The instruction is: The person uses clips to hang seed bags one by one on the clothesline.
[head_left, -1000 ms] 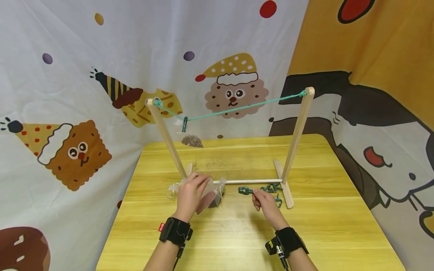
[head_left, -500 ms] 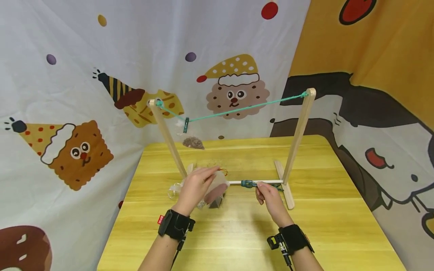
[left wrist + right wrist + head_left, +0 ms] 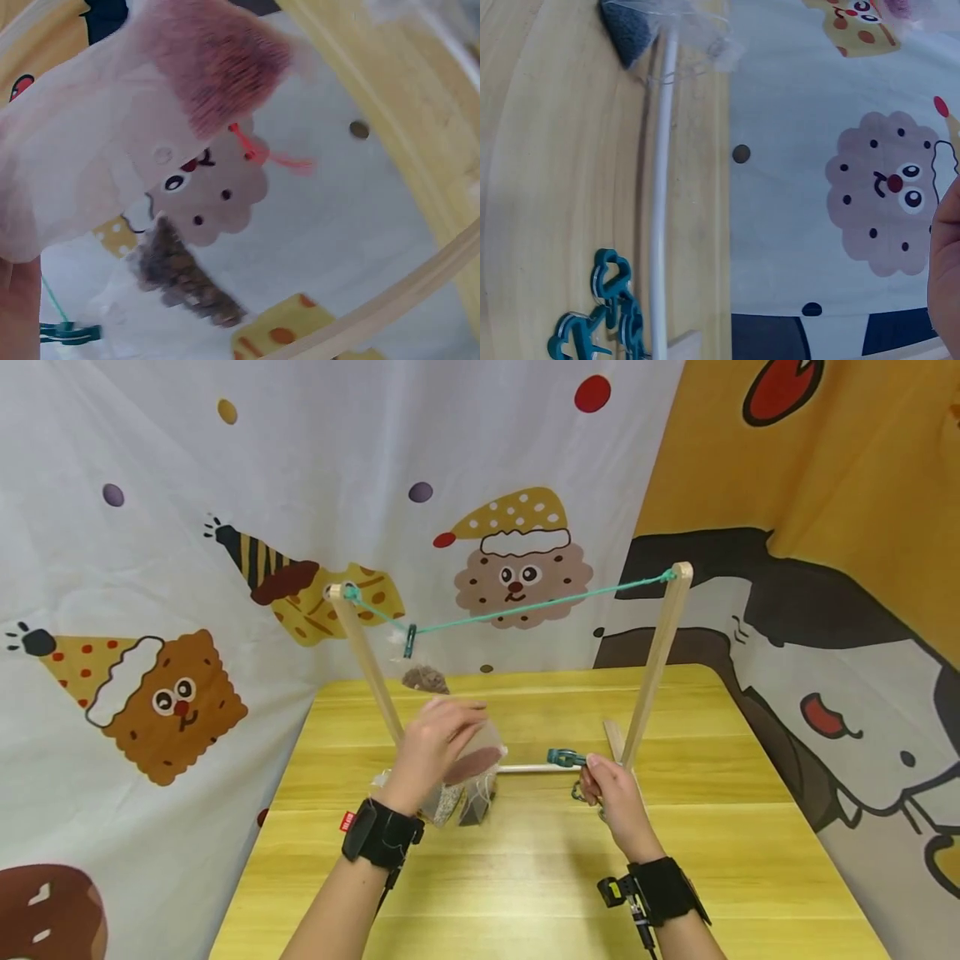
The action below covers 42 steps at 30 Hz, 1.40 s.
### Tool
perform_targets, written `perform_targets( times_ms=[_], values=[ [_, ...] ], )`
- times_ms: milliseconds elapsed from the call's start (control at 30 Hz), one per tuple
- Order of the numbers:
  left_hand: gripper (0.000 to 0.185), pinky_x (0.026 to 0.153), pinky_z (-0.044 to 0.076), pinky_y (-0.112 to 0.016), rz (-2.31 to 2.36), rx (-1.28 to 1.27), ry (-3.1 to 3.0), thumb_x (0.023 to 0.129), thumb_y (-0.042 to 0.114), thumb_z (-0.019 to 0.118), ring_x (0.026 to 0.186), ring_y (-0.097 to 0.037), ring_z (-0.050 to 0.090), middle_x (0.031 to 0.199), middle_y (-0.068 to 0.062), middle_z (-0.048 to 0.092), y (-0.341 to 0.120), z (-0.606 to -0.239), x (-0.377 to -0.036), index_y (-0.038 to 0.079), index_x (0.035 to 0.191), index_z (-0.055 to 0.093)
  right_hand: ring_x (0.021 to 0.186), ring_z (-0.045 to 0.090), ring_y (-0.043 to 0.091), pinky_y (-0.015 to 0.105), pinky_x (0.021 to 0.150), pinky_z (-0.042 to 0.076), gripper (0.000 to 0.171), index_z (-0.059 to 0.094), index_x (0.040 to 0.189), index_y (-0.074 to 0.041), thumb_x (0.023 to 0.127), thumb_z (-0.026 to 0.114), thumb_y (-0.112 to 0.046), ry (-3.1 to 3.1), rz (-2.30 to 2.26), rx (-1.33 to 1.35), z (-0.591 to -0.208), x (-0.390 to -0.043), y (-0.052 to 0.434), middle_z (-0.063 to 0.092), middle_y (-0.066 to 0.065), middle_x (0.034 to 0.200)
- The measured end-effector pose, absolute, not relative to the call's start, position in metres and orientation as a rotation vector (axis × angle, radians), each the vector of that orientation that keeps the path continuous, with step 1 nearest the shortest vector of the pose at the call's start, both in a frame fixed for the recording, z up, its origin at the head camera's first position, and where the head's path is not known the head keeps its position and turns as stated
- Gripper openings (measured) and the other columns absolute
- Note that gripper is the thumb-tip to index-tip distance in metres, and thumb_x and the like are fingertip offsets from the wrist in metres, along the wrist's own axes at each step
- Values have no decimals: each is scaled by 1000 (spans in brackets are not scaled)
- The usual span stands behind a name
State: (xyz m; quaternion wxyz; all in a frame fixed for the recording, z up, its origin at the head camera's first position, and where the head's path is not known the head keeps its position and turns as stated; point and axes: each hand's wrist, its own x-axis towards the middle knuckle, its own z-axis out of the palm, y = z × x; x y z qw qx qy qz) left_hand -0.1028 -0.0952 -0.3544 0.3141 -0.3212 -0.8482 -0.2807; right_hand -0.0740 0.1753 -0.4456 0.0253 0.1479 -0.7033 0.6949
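Note:
My left hand pinches the top of a sheer drawstring bag, which hangs tilted with pinkish contents at its lower end. That bag fills the upper left of the left wrist view. My right hand pinches a green clothespin, its other end pointing left toward the bag. Beyond my left hand, another green clothespin clips a clear bag of brownish bits to a sagging green cord. Only an edge of my right hand shows in its wrist view.
Two wooden posts carry the cord, joined low down by a white rod. Several filled bags lie on the table left of centre. Loose green clothespins lie near the right foot. A printed curtain hangs behind.
My left hand has lifted the pinkish bag up off the other bags. My right hand, with the clothespin, has moved up and slightly right.

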Motion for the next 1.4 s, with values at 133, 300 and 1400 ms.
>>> perform_targets(
  times_ms=[133,300,1400],
  values=[
    [9,98,32,-28,-611,-877,-2092,79,13,68,113,-22,45,116,-5,58,-94,-337,-114,12,88,70,52,35,26,31,48,34,39,40,69,1,98,33,-25,-2174,2128,469,-439,-72,176,34,14,62],
    [7,103,24,-41,-490,-862,-2066,77,15,70,127,-29,31,132,-7,45,-95,-326,-130,11,83,71,52,35,28,32,48,34,39,38,68,0,99,33,-23,-2181,2117,474,-434,-71,176,34,16,61],
    [14,89,37,-34,-394,-702,-2135,86,22,60,93,-18,54,98,-1,62,-98,-320,-163,13,94,66,51,36,19,30,49,34,33,44,70,-8,98,36,-22,-2350,1725,607,-384,-87,179,37,8,59]
  ],
)
